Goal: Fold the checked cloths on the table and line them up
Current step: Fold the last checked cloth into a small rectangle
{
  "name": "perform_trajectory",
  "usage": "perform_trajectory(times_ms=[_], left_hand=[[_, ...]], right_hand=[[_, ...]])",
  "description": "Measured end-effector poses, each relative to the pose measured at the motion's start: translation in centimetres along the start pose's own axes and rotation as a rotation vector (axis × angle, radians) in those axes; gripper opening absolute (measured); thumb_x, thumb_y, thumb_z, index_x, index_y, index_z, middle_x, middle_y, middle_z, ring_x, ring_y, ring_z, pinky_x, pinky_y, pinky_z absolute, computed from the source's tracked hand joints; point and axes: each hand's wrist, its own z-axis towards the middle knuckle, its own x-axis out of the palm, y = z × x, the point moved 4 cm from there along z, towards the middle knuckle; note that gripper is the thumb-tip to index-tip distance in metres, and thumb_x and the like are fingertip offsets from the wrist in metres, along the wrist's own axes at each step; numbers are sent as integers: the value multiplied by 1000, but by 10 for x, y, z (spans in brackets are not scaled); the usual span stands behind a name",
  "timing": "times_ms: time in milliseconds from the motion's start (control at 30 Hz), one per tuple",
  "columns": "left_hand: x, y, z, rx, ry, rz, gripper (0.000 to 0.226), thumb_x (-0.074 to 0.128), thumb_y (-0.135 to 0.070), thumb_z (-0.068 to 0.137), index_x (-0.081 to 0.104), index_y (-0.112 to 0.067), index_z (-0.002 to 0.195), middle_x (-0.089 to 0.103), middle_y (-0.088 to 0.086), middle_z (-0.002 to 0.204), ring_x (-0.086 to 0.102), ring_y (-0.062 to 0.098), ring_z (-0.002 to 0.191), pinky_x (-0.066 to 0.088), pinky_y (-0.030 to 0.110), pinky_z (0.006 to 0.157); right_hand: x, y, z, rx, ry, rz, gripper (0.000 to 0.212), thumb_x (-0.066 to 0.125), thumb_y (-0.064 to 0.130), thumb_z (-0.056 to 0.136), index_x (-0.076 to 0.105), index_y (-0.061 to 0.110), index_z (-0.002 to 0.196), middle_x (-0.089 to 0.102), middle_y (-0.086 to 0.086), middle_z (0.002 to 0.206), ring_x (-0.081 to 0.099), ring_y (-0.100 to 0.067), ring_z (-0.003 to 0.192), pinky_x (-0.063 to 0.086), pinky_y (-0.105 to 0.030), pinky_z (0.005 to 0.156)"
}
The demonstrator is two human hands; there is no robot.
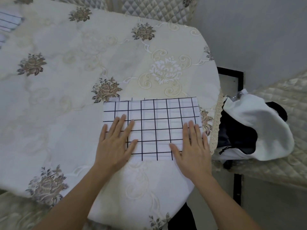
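Observation:
A white cloth with a black grid (pixel 154 120) lies folded into a rectangle near the table's right edge. My left hand (pixel 114 143) presses flat on its left side with fingers straight and spread. On its right side my right hand (pixel 192 146) lies flat as well, fingers straight. More checked cloth (pixel 9 22) shows at the far left edge of the view, partly cut off.
The table wears a cream floral tablecloth (pixel 66 80) with a lace trim on its right edge. To the right, a chair holds a white and black bag (pixel 259 130). A quilted chair back (pixel 149 7) stands behind the table.

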Motion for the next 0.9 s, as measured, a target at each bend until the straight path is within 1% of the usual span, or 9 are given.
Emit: perform_trajectory(times_ms=[133, 267, 400, 533, 600, 667, 733, 800, 900], left_hand=[[-5, 5, 8, -8, 24, -6, 65, 17, -62, 99, 7, -38, 158, -2, -7, 167, -5, 12, 153, 6, 50, 123], [-5, 2, 21, 15, 45, 8, 66, 13, -63, 99, 4, -37, 158, -4, -6, 167, -8, 11, 153, 5, 51, 123], [-6, 1, 32, 48, 37, 11, 66, 17, -62, 99, 7, -36, 159, -2, -7, 167, -8, 11, 153, 5, 51, 123], [-4, 2, 41, 83, 36, 21, 66, 18, -64, 99, 8, -36, 158, -1, -7, 167, -9, 11, 153, 5, 51, 123], [-3, 2, 45, 94, 36, 23, 67, 16, -65, 98, 7, -36, 158, -2, -7, 167, -10, 11, 153, 5, 51, 123], [-4, 1, 48, 108, 37, 18, 68, 15, -65, 98, 8, -36, 159, -1, -7, 167, -9, 11, 153, 5, 51, 123], [-4, 1, 51, 110, 42, 27, 68, 14, -65, 98, 9, -35, 159, 0, -6, 167, -8, 12, 153, 7, 52, 123], [-9, 1, 50, 97, 30, 36, 67, 15, -63, 99, 11, -33, 159, 1, -5, 167, -5, 12, 153, 9, 52, 122], [-15, -1, 33, 76, -23, 16, 64, 20, -57, 101, 13, -30, 159, 4, -3, 167, -2, 14, 154, 8, 49, 124]], right_hand=[[0, 1, -3, 43, -14, 32, 83, 24, 66, 98, 14, 11, 159, 10, -8, 167, 6, -24, 154, 14, -48, 123], [4, -3, -9, 69, -16, 25, 86, 20, 66, 97, 11, 8, 158, 7, -8, 167, 2, -24, 154, 11, -47, 124], [5, -3, -12, 107, -2, 19, 89, 20, 67, 95, 12, 4, 158, 7, -11, 166, 4, -27, 154, 11, -47, 124], [-5, -1, -11, 133, -16, 3, 92, 24, 68, 93, 18, 1, 156, 13, -17, 165, 9, -33, 153, 16, -52, 122], [-12, 5, -5, 90, -47, 8, 90, 26, 67, 93, 21, 3, 156, 16, -17, 164, 9, -33, 153, 15, -52, 122], [-15, 14, 5, -17, -70, 21, 83, 28, 64, 95, 24, 8, 156, 18, -14, 164, 10, -32, 153, 13, -51, 123], [-12, 19, 16, -87, -58, 22, 79, 29, 64, 96, 26, 13, 157, 17, -10, 165, 8, -31, 154, 13, -52, 123], [-5, 17, 24, -93, -22, 21, 78, 28, 66, 96, 25, 17, 157, 15, -7, 166, 4, -29, 154, 13, -52, 123], [1, 12, 26, -77, 3, 10, 78, 28, 68, 96, 22, 21, 158, 10, -5, 167, 1, -27, 154, 14, -52, 123]])
